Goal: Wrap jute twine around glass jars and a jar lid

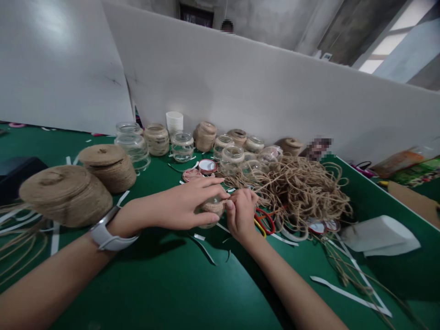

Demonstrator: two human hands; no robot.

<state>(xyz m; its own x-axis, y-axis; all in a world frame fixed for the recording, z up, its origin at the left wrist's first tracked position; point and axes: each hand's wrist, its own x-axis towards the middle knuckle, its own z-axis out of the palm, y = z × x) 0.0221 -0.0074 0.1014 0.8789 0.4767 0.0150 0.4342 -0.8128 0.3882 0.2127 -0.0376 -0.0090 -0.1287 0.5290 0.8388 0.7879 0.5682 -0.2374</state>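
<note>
A small glass jar [212,208] with a band of jute twine around it is in front of me on the green table. My left hand [187,201], with a watch on its wrist, grips the jar from the left, fingers reaching over and around it. On the jar's right side my right hand [241,213] is closed, thumb against the bent fingers, pinching the twine at the band. The exact hold of the fingertips is partly hidden. Beside the right hand lie scissors [266,222] with red and yellow handles.
Two big twine rolls [65,195] stand at left. Behind are several glass jars [182,146], some twine-wrapped, and stacked white cups [174,122]. A tangled twine heap [309,188] and a white roll [381,236] lie right. A white partition [240,82] closes the back.
</note>
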